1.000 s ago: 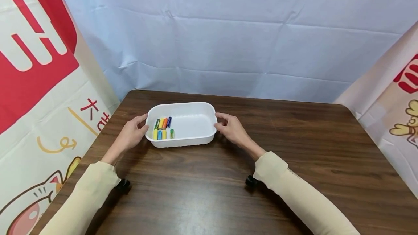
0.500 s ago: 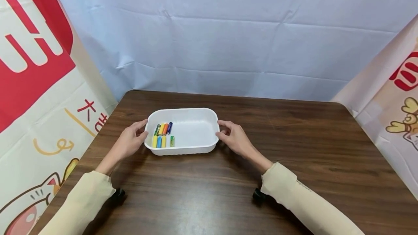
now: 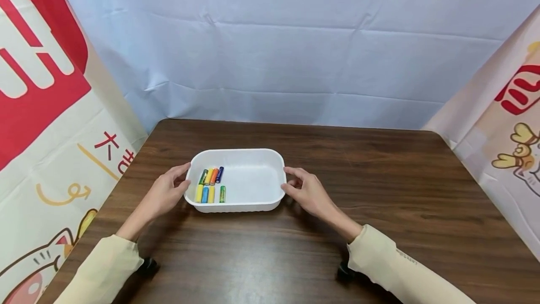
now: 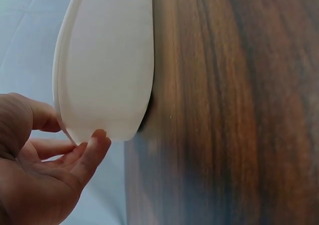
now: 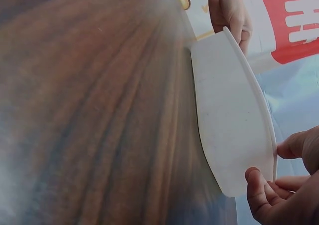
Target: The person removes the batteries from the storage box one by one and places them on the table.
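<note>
A white plastic tray [image 3: 256, 179] with rounded corners is on the table, held at both short ends. My left hand [image 3: 165, 192] pinches its left end, thumb and fingers at the rim; the left wrist view shows those fingertips under the tray wall [image 4: 107, 60]. At the opposite end my right hand [image 3: 311, 194] grips the rim the same way, its fingers against the outer wall [image 5: 232, 110] in the right wrist view. Several small batteries lie in two rows at the tray's left, among them a blue battery [image 3: 205, 194], an orange battery [image 3: 214, 176] and a green battery [image 3: 222, 194].
The dark wood-grain table [image 3: 379, 186] extends widely to the right of the tray and in front of it. A pale cloth [image 3: 278, 46] hangs behind the table's back edge. Printed cloths flank both sides, the left printed cloth [image 3: 55, 154] close to the left edge.
Both hands have drawn the tray toward the person, away from the table's back edge. The batteries have kept their arrangement inside it.
</note>
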A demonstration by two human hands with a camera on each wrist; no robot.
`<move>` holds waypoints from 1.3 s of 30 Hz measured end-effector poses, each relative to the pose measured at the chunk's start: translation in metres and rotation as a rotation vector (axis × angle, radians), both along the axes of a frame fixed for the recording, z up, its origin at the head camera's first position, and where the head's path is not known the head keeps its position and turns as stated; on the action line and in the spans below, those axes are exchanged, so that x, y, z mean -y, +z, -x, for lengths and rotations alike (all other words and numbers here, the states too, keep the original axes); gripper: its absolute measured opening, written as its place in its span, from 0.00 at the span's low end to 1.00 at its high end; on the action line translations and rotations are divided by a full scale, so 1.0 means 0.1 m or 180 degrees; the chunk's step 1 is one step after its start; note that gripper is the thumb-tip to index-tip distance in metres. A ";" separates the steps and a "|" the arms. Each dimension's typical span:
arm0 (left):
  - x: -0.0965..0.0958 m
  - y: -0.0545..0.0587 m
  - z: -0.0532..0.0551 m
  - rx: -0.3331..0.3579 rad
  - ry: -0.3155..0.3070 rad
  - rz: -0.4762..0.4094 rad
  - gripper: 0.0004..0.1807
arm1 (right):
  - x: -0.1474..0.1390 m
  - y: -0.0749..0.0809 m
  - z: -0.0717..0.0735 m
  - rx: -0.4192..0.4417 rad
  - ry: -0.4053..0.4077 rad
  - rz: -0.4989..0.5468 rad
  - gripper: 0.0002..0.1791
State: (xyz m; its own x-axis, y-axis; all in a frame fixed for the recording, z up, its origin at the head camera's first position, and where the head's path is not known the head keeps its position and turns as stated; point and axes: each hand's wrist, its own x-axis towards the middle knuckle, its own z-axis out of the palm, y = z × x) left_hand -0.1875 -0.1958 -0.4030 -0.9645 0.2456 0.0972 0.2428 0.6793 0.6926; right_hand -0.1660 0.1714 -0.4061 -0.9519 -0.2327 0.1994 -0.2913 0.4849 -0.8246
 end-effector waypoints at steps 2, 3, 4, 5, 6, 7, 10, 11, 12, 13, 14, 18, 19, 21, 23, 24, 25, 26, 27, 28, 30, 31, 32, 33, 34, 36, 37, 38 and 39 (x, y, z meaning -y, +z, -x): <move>-0.01 0.00 -0.03 -0.0010 -0.0019 0.0006 0.27 | 0.00 0.00 -0.04 -0.0007 0.0008 0.0006 0.26; -0.01 -0.01 -0.05 -0.0012 -0.0027 0.0009 0.27 | 0.00 -0.01 -0.06 -0.0006 0.0014 0.0016 0.26; -0.01 -0.01 -0.06 -0.0024 -0.0038 0.0008 0.27 | 0.00 0.00 -0.08 -0.0008 0.0016 0.0018 0.25; -0.01 -0.01 -0.08 -0.0043 -0.0049 0.0008 0.27 | 0.00 0.00 -0.10 -0.0007 0.0012 0.0014 0.25; -0.01 -0.02 -0.09 -0.0064 -0.0061 -0.0002 0.27 | -0.01 0.01 -0.12 -0.0012 0.0011 0.0012 0.26; -0.01 -0.02 -0.10 -0.0084 -0.0064 0.0005 0.27 | -0.01 0.01 -0.14 -0.0020 0.0009 0.0006 0.26; -0.02 -0.02 -0.14 -0.0146 -0.0081 -0.0024 0.26 | -0.02 0.02 -0.19 -0.0016 -0.0008 -0.0018 0.25; -0.02 -0.02 -0.15 -0.0168 -0.0093 -0.0036 0.26 | -0.02 0.02 -0.21 -0.0011 -0.0010 -0.0011 0.25; -0.03 -0.02 -0.16 -0.0176 -0.0099 -0.0042 0.26 | -0.03 0.02 -0.23 -0.0009 -0.0016 -0.0017 0.25; -0.03 -0.02 -0.17 -0.0178 -0.0101 -0.0044 0.26 | -0.03 0.02 -0.24 -0.0011 -0.0020 -0.0020 0.25; -0.03 -0.02 -0.18 -0.0183 -0.0105 -0.0052 0.26 | -0.03 0.02 -0.25 -0.0011 -0.0016 -0.0009 0.25; -0.05 -0.01 -0.22 -0.0142 -0.0121 -0.0020 0.27 | -0.05 0.02 -0.32 -0.0020 -0.0043 -0.0003 0.25; -0.05 -0.01 -0.23 -0.0129 -0.0123 -0.0015 0.27 | -0.05 0.02 -0.33 -0.0021 -0.0042 0.0001 0.25; -0.05 -0.01 -0.25 -0.0106 -0.0132 0.0003 0.27 | -0.06 0.02 -0.37 -0.0005 -0.0053 0.0001 0.26; -0.06 -0.01 -0.27 -0.0087 -0.0141 0.0013 0.27 | -0.06 0.02 -0.40 0.0008 -0.0050 0.0019 0.26; -0.07 0.00 -0.27 -0.0084 -0.0142 0.0005 0.27 | -0.07 0.02 -0.41 0.0008 -0.0048 0.0027 0.26; -0.07 0.00 -0.28 -0.0080 -0.0142 0.0001 0.27 | -0.07 0.01 -0.42 0.0001 -0.0044 0.0036 0.26; -0.08 0.00 -0.28 -0.0078 -0.0145 0.0004 0.27 | -0.08 0.02 -0.43 -0.0004 -0.0043 0.0051 0.26; -0.08 0.01 -0.28 -0.0073 -0.0147 0.0005 0.27 | -0.08 0.02 -0.44 0.0000 -0.0044 0.0068 0.26; -0.09 0.01 -0.29 -0.0075 -0.0149 -0.0003 0.27 | -0.08 0.03 -0.45 0.0000 -0.0046 0.0078 0.26; -0.09 0.02 -0.29 -0.0084 -0.0151 0.0003 0.27 | -0.09 0.04 -0.47 0.0002 -0.0033 0.0088 0.26; -0.10 0.02 -0.30 -0.0090 -0.0152 0.0013 0.27 | -0.09 0.04 -0.47 0.0007 -0.0025 0.0093 0.26; -0.10 0.02 -0.30 -0.0092 -0.0157 0.0019 0.28 | -0.09 0.04 -0.48 0.0018 -0.0017 0.0099 0.25; -0.10 0.02 -0.31 -0.0097 -0.0162 0.0024 0.28 | -0.10 0.05 -0.49 0.0031 -0.0009 0.0094 0.25; -0.11 0.02 -0.32 -0.0103 -0.0166 0.0031 0.28 | -0.10 0.04 -0.50 0.0032 0.0002 0.0088 0.25; -0.11 0.01 -0.33 -0.0116 -0.0171 0.0037 0.28 | -0.11 0.04 -0.51 0.0031 0.0015 0.0082 0.25; -0.11 0.01 -0.34 -0.0124 -0.0173 0.0038 0.28 | -0.11 0.04 -0.52 0.0030 0.0014 0.0078 0.25; -0.10 0.01 -0.34 -0.0127 -0.0178 0.0039 0.28 | -0.12 0.04 -0.53 0.0037 0.0011 0.0071 0.25; -0.10 0.01 -0.35 -0.0131 -0.0179 0.0037 0.28 | -0.12 0.04 -0.54 0.0039 0.0004 0.0058 0.26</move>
